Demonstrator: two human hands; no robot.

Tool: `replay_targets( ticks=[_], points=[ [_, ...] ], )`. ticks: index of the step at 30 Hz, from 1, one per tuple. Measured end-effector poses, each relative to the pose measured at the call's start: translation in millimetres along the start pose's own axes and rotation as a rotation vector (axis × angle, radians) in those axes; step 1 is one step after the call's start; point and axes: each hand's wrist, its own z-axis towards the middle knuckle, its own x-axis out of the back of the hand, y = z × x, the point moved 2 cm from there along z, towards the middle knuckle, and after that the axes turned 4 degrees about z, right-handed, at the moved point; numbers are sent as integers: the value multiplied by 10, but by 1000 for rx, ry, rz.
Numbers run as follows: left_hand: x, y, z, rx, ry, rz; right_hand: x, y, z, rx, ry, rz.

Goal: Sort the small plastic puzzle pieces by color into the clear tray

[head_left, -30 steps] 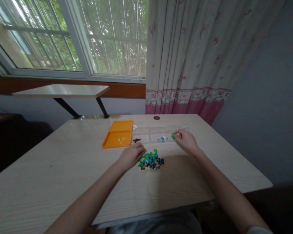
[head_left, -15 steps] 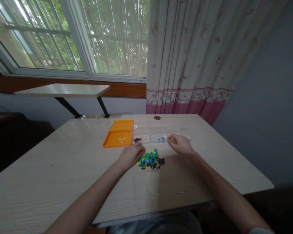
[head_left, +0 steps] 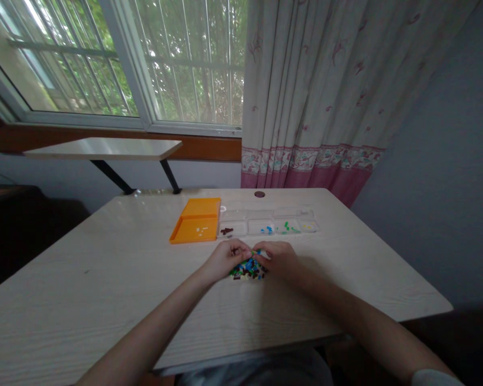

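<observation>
A pile of small toy building bricks (head_left: 247,269) in green, blue, dark brown and pale yellow lies on the table in front of me. At its far left edge is my left hand (head_left: 225,259), thumb and fingertips pinched together. My right hand (head_left: 279,259) covers the far right side of the pile, its fingers curled in a pinch close to the left fingertips. Whatever either pinch holds is too small to make out. Beyond the hands stands a clear compartment tray (head_left: 247,228) with dark brown bricks (head_left: 226,231), blue bricks (head_left: 266,229), green bricks (head_left: 287,226) and yellow bricks (head_left: 307,226) in separate compartments.
Left of the tray lies an open orange case (head_left: 181,236) with several white bricks (head_left: 202,231) inside. A raised shelf (head_left: 104,147) on black legs is at the back left of the wooden table (head_left: 124,268). A cable hole (head_left: 260,194) sits near the back edge.
My right hand has moved from the tray back left and toward me, onto the pile, uncovering the green bricks' compartment. My left hand has shifted slightly right, its fingertips meeting near the right ones.
</observation>
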Motion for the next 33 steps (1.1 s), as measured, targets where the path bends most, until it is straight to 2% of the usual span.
replay_targets(
  ticks=[15, 25, 33],
  points=[
    [-37, -39, 5, 42, -11, -88, -38, 61, -12, 99, 43, 80],
    [-25, 45, -9, 51, 13, -30, 15, 23, -1, 57, 7, 85],
    [-38, 8, -9, 51, -11, -108, 36, -1, 6, 70, 6, 107]
  ],
)
